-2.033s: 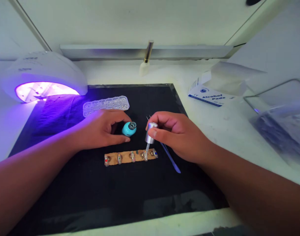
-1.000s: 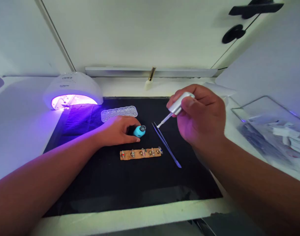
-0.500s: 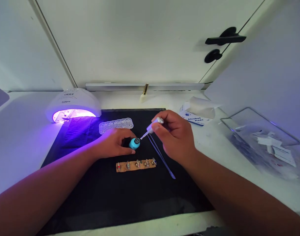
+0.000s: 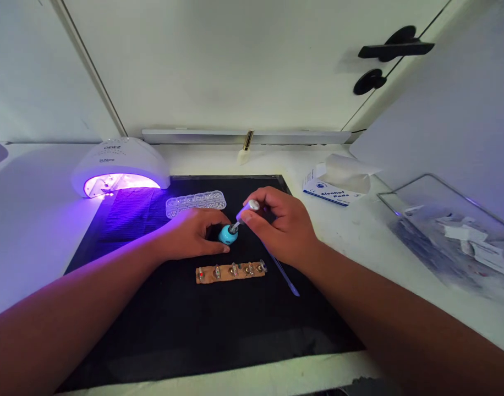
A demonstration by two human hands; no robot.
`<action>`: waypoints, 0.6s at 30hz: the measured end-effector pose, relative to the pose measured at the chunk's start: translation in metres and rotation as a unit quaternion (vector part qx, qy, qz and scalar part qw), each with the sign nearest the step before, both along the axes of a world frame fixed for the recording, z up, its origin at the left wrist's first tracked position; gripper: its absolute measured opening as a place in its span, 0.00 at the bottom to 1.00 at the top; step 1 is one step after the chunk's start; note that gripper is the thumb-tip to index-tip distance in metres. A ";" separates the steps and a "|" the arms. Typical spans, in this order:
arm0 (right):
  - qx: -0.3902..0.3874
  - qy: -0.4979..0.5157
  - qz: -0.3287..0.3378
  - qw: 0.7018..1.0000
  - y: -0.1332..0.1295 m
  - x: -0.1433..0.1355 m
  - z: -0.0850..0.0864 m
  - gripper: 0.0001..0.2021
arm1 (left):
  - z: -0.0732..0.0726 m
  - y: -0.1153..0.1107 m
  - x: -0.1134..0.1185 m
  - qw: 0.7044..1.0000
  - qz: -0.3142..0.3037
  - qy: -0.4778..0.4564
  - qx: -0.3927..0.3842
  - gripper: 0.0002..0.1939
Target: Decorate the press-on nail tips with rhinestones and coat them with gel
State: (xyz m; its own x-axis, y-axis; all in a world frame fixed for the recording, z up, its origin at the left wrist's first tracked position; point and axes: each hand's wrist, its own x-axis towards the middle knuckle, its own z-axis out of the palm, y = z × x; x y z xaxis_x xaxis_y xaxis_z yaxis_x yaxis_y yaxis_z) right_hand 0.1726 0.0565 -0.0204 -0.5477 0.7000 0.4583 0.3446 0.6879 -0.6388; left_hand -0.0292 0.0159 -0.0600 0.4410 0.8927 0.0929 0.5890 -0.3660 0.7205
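Observation:
My left hand (image 4: 196, 234) is closed around a small turquoise nail polish bottle (image 4: 227, 235), tilted on the black mat. Between the thumb and fingers of my right hand (image 4: 283, 225) is the white brush cap (image 4: 247, 211), its brush end in the bottle's open neck. Just below my hands lies a brown strip (image 4: 225, 273) carrying several small nail tips with coloured decorations. A blue metal tweezer-like tool (image 4: 285, 278) extends from under my right hand, partly hidden. Behind my left hand is a clear compartment case (image 4: 196, 202) holding small bits.
A lit white nail lamp (image 4: 120, 165) stands at the back left, over a dark ribbed pad (image 4: 130, 214). A white polish bottle with a gold-and-black cap (image 4: 245, 148) is at the back. On the right are an alcohol pads box (image 4: 337, 184) and a wire-rimmed bin (image 4: 458, 236).
My right hand has moved the brush cap left and down, so its brush went from beside the bottle into the neck. My left hand still holds the bottle. The view has shifted slightly.

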 end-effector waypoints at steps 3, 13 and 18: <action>0.010 -0.061 0.047 0.997 0.002 -0.002 0.001 0.07 | 0.002 0.000 0.000 1.000 0.001 -0.003 -0.004 0.13; -0.018 -0.086 0.051 0.995 0.004 -0.003 0.003 0.06 | 0.001 0.002 -0.001 1.000 0.001 -0.007 -0.002 0.12; -0.011 -0.044 0.024 0.999 0.003 -0.001 0.006 0.06 | 0.000 0.001 0.000 1.000 0.005 -0.003 -0.005 0.13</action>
